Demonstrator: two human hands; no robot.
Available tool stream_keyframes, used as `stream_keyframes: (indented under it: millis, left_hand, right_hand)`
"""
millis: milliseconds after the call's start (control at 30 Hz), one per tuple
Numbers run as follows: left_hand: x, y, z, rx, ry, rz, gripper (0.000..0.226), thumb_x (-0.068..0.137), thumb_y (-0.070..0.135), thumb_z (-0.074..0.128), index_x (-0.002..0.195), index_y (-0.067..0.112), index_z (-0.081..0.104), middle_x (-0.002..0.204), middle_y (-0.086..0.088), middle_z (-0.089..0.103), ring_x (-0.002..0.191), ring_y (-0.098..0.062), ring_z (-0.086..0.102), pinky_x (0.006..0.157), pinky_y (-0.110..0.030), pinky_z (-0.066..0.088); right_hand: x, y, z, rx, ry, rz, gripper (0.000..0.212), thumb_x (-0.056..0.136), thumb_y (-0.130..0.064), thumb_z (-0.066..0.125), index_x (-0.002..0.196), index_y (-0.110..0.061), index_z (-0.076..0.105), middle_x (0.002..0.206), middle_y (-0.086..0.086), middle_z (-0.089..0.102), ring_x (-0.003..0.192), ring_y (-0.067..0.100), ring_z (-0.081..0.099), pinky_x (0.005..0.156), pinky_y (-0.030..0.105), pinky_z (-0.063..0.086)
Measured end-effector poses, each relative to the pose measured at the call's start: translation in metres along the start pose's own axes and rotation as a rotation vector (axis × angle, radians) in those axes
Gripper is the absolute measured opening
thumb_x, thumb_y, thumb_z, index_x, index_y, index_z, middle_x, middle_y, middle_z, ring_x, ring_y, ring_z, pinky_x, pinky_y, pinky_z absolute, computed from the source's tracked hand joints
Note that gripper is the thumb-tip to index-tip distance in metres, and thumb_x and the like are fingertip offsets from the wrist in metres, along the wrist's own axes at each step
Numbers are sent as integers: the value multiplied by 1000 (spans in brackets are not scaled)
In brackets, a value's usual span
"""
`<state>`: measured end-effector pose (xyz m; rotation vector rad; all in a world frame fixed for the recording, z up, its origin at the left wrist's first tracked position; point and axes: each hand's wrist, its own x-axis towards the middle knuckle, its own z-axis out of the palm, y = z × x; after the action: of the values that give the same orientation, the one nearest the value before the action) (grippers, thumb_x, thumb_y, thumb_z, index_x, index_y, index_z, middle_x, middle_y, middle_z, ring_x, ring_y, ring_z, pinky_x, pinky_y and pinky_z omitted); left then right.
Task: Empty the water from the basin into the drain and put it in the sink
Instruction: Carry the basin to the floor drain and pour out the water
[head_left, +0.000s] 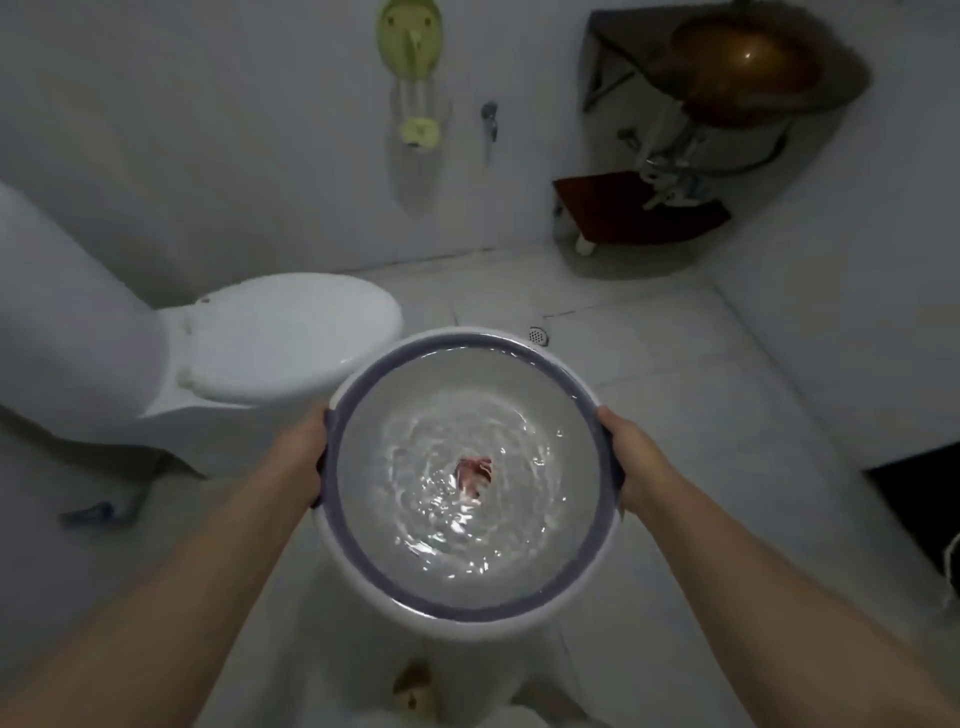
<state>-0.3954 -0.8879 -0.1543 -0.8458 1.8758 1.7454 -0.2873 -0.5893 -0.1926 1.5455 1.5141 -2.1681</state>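
Note:
A round white basin (415, 358) with a purple rim hangs level in front of me, above the tiled floor. It holds rippling water, and a small reddish mark shows at its bottom. My left hand (304, 449) grips the rim on the left side and my right hand (631, 457) grips it on the right. The small round floor drain (538, 335) lies just beyond the basin's far edge. A brown bowl-shaped sink (748, 67) is mounted in the far right corner.
A white toilet (280, 338) with its lid down stands to the left of the basin. A green holder (411, 49) and a tap (489, 120) are on the back wall. Pipes and a dark shelf (639, 215) sit under the sink. A dark mat (919, 499) lies at the right edge.

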Motion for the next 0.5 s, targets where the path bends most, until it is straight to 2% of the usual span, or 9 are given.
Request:
stream_keyframes:
  millis: [67,133,233,400,500]
  left_hand:
    - [5,14,16,-9,-13,-19,34,90,17,42,56,13,48,40,-7,54,27,-14,50,33,-18,39]
    - [15,29,38,14,1,-24,34,89,22,43,56,14,45,41,-7,54,35,-19,53,34,-18,40]
    - [30,48,72,3,38,-18,33,91,29,46,62,13,50,63,-9,54,55,-25,50,49,-31,41]
    - [49,66,123,-15,83,-34,33,91,34,46,66,15,55,68,-8,58,60,-25,53,50,-32,40]
    - [64,81,156,-36,101,-39,33,90,37,47,67,16,57,70,-8,60,63,-25,54,51,-31,41]
  right_hand:
    - [10,-13,-2,3,17,-8,41,87,-42,57,110,-8,67,106,14,72,91,30,68,78,39,55]
    - [26,-33,-6,13,26,-8,41,87,-41,57,109,-8,67,106,15,72,93,32,68,82,41,55]
    - [54,-68,-11,19,2,-32,38,89,-39,56,106,-7,67,99,14,72,89,30,67,71,36,53]
    - [96,-128,-19,5,-69,-17,37,91,-39,53,106,-8,68,98,14,71,81,28,66,64,33,52]
    - [125,-168,-27,-23,-93,-35,34,91,-39,54,97,-9,69,80,10,75,67,25,69,53,28,51]
